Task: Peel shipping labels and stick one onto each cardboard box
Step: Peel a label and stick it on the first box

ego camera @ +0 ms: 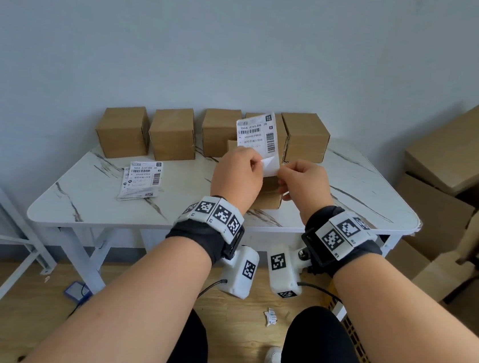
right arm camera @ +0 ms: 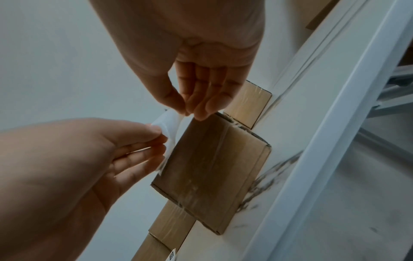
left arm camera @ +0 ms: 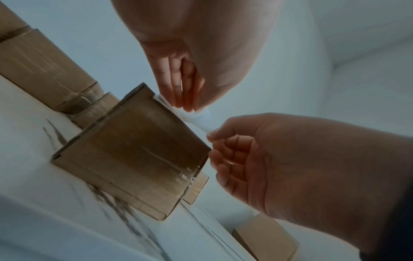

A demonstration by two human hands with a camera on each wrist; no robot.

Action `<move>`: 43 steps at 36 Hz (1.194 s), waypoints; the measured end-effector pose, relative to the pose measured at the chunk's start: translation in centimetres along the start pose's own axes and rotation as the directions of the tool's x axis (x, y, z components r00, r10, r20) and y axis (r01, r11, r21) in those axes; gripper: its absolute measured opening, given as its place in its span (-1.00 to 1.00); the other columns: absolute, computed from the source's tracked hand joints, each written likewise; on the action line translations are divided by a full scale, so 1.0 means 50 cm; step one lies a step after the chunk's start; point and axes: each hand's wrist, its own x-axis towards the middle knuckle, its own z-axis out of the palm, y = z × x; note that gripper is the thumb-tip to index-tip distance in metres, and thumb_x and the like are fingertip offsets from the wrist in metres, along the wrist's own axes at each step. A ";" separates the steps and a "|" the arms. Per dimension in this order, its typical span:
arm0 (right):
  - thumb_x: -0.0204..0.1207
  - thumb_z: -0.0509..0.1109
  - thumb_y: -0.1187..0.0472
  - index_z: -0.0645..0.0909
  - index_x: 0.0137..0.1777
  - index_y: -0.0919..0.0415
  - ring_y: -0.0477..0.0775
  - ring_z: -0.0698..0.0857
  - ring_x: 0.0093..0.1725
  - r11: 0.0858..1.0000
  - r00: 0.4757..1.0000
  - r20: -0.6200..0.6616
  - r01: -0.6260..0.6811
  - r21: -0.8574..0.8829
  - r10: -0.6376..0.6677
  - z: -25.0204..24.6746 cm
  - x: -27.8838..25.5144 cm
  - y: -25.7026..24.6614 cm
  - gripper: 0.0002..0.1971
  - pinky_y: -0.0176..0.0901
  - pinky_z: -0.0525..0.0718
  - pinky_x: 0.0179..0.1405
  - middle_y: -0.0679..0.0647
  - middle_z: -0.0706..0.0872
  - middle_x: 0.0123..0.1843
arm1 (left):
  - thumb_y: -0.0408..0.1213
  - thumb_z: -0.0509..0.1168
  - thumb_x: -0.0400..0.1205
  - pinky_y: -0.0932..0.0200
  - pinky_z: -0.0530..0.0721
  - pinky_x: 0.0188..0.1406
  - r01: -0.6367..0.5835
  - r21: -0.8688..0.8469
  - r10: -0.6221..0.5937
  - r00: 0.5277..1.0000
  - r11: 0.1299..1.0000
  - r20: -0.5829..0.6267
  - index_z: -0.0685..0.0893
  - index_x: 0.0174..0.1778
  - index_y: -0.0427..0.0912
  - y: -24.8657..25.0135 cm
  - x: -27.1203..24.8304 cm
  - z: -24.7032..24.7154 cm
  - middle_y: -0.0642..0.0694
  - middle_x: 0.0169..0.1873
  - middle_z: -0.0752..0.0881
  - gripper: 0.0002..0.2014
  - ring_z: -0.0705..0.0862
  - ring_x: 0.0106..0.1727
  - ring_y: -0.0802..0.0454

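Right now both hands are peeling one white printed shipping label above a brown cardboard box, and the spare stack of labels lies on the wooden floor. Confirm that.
Not quite. The spare stack of labels lies on the white marble-patterned table, as the head view shows. The rest holds: left hand and right hand peel one white printed shipping label above a brown cardboard box.

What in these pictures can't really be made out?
- Small print on the held label: too small in the head view.
- Box under the hands: mostly hidden by the left hand and right hand.
- Stack of labels: count unclear; sheets overlap.
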 end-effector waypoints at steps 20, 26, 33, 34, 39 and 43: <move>0.51 0.22 0.33 0.58 -0.18 0.28 0.06 0.60 -0.51 0.983 0.965 -0.195 -0.164 0.080 0.176 -0.087 0.057 0.017 -0.89 -0.07 0.72 -0.33 0.12 0.60 -0.37 | -0.29 0.05 0.74 0.17 0.39 -0.25 0.161 -0.086 -0.175 0.967 0.983 -0.185 0.54 0.02 -0.21 0.033 0.051 0.013 -0.03 -0.12 0.62 -0.83 0.54 -0.14 0.01; 0.53 0.19 0.36 0.53 -0.26 0.28 0.12 0.61 -0.51 0.942 0.917 -0.231 -0.294 0.163 0.326 -0.113 0.072 0.038 -0.84 0.07 0.79 -0.18 0.17 0.59 -0.40 | -0.29 0.05 0.75 0.19 0.39 -0.25 0.169 -0.066 -0.178 0.969 0.983 -0.173 0.54 0.05 -0.21 0.035 0.065 0.021 -0.02 -0.13 0.61 -0.83 0.52 -0.16 0.04; 0.49 0.20 0.36 0.51 -0.33 0.34 0.14 0.60 -0.55 0.928 0.883 -0.289 -0.335 0.164 0.370 -0.130 0.083 0.072 -0.82 0.10 0.80 -0.22 0.19 0.58 -0.46 | -0.29 0.03 0.75 0.17 0.39 -0.25 0.178 -0.021 -0.179 0.968 0.984 -0.175 0.52 0.06 -0.23 0.022 0.073 0.027 -0.05 -0.12 0.61 -0.83 0.52 -0.17 0.02; 0.49 0.18 0.36 0.51 -0.34 0.36 0.15 0.61 -0.55 0.922 0.876 -0.292 -0.349 0.169 0.385 -0.132 0.086 0.076 -0.81 0.11 0.80 -0.21 0.19 0.59 -0.47 | -0.29 0.03 0.75 0.17 0.39 -0.25 0.178 -0.021 -0.179 0.967 0.984 -0.181 0.52 0.05 -0.23 0.019 0.075 0.026 -0.05 -0.12 0.60 -0.83 0.52 -0.17 0.02; 0.52 0.14 0.39 0.47 -0.34 0.40 0.20 0.63 -0.53 0.888 0.843 -0.285 -0.408 0.212 0.456 -0.133 0.093 0.089 -0.78 0.20 0.80 -0.07 0.22 0.58 -0.45 | -0.30 0.03 0.75 0.16 0.40 -0.21 0.192 -0.051 -0.198 0.954 0.980 -0.224 0.50 0.01 -0.24 0.009 0.086 0.021 -0.03 -0.13 0.54 -0.84 0.52 -0.15 0.00; 0.53 0.15 0.38 0.46 -0.33 0.38 0.20 0.63 -0.52 0.882 0.836 -0.285 -0.431 0.191 0.470 -0.128 0.094 0.092 -0.79 0.19 0.80 -0.09 0.21 0.57 -0.44 | -0.30 0.03 0.75 0.16 0.38 -0.22 0.190 -0.050 -0.197 0.952 0.980 -0.235 0.50 0.01 -0.24 0.006 0.090 0.019 -0.01 -0.15 0.51 -0.84 0.50 -0.16 0.01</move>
